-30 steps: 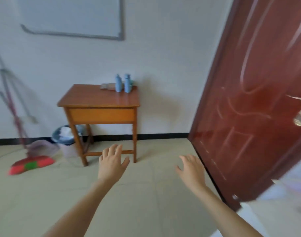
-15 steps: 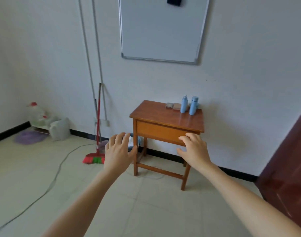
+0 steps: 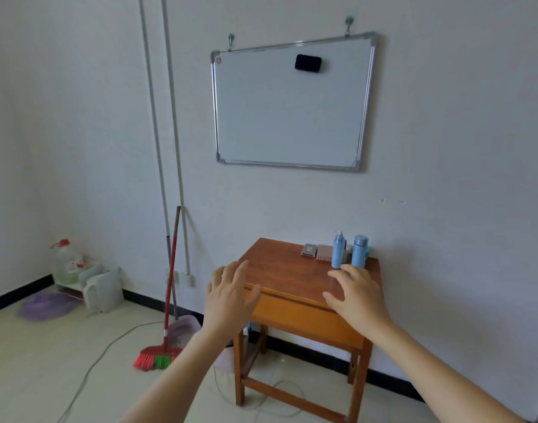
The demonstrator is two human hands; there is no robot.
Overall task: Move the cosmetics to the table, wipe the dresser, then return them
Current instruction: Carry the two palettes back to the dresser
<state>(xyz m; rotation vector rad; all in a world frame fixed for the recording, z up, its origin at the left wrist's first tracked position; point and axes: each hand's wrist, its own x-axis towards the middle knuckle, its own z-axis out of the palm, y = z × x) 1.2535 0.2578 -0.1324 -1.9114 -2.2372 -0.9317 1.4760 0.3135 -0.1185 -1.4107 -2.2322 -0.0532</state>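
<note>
White walls and a pale tiled floor (image 3: 48,361) are seen, with a water jug (image 3: 66,260) in the left corner and a red broom (image 3: 167,300) leaned against the wall. Further right, a whiteboard (image 3: 292,117) is hung above a small wooden dresser (image 3: 280,279). The left hand (image 3: 231,297) and right hand (image 3: 358,296) are held out before it, fingers spread, nothing grasped. At the dresser's back right, two flat compacts (image 3: 318,251) and two blue bottles (image 3: 348,251) are stood close together near the wall.
</note>
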